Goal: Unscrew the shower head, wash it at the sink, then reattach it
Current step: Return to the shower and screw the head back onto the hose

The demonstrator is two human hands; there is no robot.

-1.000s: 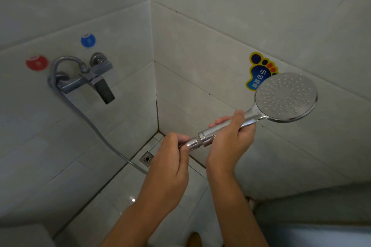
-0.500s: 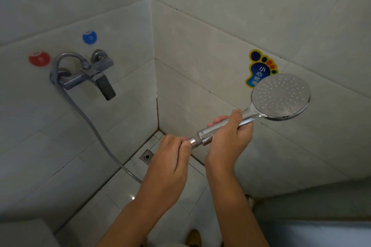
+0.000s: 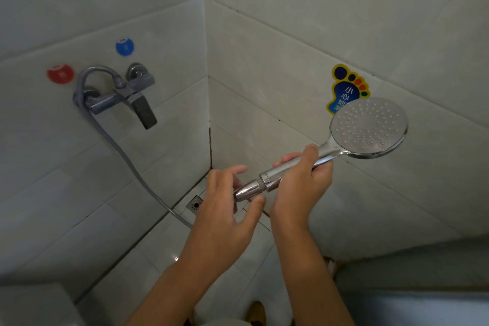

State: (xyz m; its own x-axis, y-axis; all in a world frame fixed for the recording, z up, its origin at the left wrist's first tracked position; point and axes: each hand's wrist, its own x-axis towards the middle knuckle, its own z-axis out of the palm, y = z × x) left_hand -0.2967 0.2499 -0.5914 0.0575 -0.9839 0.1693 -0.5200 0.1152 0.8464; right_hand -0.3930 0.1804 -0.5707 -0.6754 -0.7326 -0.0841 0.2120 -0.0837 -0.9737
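The shower head [image 3: 369, 127] is held in mid-air before the tiled corner, its long axis sloping from the round spray face at upper right down through the chrome handle to the conical hose nut [image 3: 250, 189] at lower left. The right hand [image 3: 301, 180] is wrapped around the handle, while the left hand [image 3: 225, 209], nearer the nut, has its fingers spread loosely about it (thumb just under, not clearly gripping). Judging by this, the next turn needs the left fingers to close on the nut, about the axis.
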